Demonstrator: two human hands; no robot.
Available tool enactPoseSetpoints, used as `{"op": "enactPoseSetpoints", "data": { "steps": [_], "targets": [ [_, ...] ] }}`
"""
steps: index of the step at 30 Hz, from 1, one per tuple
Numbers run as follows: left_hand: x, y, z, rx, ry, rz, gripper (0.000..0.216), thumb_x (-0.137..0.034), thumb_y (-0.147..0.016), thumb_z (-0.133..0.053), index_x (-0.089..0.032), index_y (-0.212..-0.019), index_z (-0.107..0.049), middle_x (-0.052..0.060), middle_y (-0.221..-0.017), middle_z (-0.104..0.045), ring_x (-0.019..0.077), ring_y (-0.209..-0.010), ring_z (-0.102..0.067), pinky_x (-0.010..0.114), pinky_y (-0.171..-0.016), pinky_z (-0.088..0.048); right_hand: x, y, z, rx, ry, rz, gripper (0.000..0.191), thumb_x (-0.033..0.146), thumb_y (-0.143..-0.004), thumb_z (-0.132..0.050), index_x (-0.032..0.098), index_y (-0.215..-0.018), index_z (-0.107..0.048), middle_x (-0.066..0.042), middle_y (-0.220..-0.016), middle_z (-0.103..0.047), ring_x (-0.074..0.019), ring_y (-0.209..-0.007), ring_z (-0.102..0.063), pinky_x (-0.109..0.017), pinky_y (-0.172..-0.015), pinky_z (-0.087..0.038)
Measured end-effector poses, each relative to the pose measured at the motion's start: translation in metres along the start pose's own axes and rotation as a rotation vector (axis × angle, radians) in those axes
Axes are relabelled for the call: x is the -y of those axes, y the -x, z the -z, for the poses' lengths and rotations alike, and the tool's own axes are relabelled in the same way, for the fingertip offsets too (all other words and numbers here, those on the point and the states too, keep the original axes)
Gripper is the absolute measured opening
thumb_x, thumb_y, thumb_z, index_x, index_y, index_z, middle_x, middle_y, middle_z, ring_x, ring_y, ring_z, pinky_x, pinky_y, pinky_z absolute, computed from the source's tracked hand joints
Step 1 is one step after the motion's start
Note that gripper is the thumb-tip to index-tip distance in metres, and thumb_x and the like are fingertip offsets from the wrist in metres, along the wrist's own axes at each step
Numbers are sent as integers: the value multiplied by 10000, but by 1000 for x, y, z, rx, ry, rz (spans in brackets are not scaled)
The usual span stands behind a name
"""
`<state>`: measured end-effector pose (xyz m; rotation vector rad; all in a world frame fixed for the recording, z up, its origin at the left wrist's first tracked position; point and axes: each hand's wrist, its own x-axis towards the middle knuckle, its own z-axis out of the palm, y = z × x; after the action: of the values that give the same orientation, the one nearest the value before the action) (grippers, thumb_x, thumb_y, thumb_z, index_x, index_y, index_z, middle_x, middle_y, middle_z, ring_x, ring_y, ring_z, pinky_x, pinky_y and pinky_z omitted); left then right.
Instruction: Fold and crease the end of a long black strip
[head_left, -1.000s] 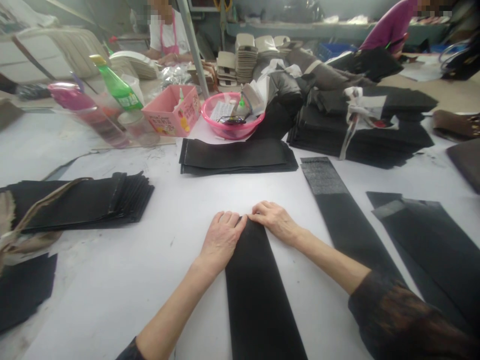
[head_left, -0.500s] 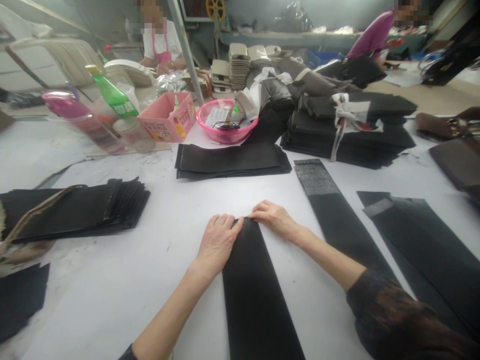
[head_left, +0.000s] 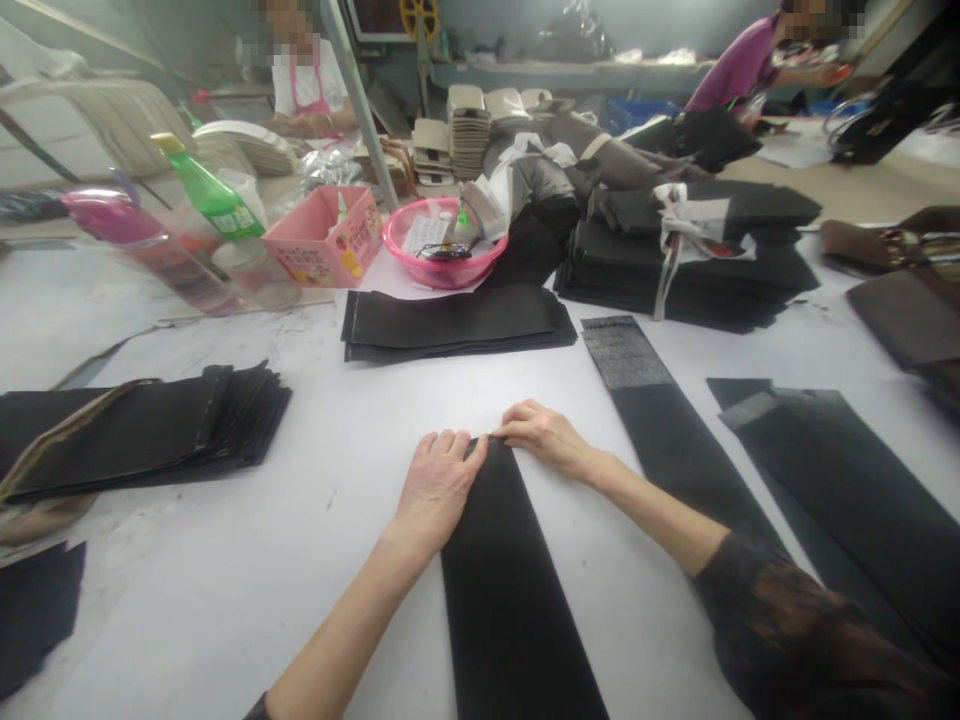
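A long black strip (head_left: 517, 600) of leather-like material lies lengthwise in front of me on the white table (head_left: 247, 590). My left hand (head_left: 442, 480) grips its far left corner, the thumb pressed on the strip's end and the other fingers curled over beside it. At the same far end, my right hand (head_left: 544, 435) pinches the edge between thumb and fingertips. Both thumbs are close together along this narrow end. What my fingertips do underneath is hidden. To the right lies another black strip (head_left: 675, 440) with a greyish, shiny far end.
Black piece stacks sit ahead (head_left: 457, 325), left (head_left: 135, 430) and far right (head_left: 690, 270), the last tied with white cloth. More strips (head_left: 840, 460) lie right. Behind are a pink basin (head_left: 442, 270), a pink box (head_left: 322, 250) and a green bottle (head_left: 210, 190). Two people work beyond.
The view has shifted slightly, so the background sits a little further left. Both hands stay at the strip's far end, with the fingertips moved only slightly along the edge.
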<state>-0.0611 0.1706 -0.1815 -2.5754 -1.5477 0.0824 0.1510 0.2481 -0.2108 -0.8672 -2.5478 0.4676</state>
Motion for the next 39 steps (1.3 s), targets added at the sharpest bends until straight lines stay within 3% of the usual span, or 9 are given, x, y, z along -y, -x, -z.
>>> {"op": "enactPoseSetpoints", "data": {
  "steps": [15, 18, 21, 27, 31, 39],
  "targets": [
    [4, 2, 0, -25, 46, 20, 411, -150, -918, -496, -245, -1318, -498, 89, -1033, -539, 259, -966, -501, 427, -902, -470, 7, 10, 0, 7, 2, -68, 283, 116, -939, -545, 259, -1150, -669, -54, -1110, -609, -190, -1086, -535, -321, -887, -528],
    [9, 4, -3, -38, 131, 61, 409, -159, -928, -500, -269, -1322, -490, 68, -1014, -534, 234, -940, -512, 376, -856, -490, 8, 2, 4, 20, -21, -95, 194, 179, -937, -579, 243, -1073, -700, -44, -1067, -638, -191, -1030, -561, -321, -856, -530],
    [14, 5, -6, -73, 257, 145, 365, -138, -950, -444, -220, -1303, -493, 68, -1053, -540, 211, -968, -528, 337, -850, -501, 17, -11, 4, -59, 31, -116, 214, 233, -904, -640, 208, -1112, -683, -62, -1057, -657, -222, -1020, -559, -365, -875, -510],
    [30, 14, -11, -170, 519, 240, 152, -206, -945, -513, -207, -1084, -574, 42, -1022, -552, 193, -965, -558, 325, -848, -505, 36, -24, -20, -26, 64, 33, 165, 252, -902, -650, 242, -1059, -699, -43, -990, -659, -202, -924, -553, -342, -816, -477],
    [44, 24, -17, -196, 602, 190, 131, -248, -966, -490, -226, -1041, -595, 30, -1007, -569, 179, -958, -578, 312, -847, -505, 36, -23, -24, -16, 88, 30, 190, 281, -945, -586, 273, -1109, -683, -40, -1010, -638, -189, -915, -532, -318, -795, -460],
    [54, 36, -29, -233, 432, 63, 245, -180, -977, -445, -198, -1192, -560, 69, -1093, -605, 185, -1017, -582, 313, -876, -516, 37, -21, -21, 52, 171, 44, 306, 225, -980, -512, 355, -1243, -601, -38, -1066, -593, -192, -962, -512, -332, -830, -423]
  ]
}}
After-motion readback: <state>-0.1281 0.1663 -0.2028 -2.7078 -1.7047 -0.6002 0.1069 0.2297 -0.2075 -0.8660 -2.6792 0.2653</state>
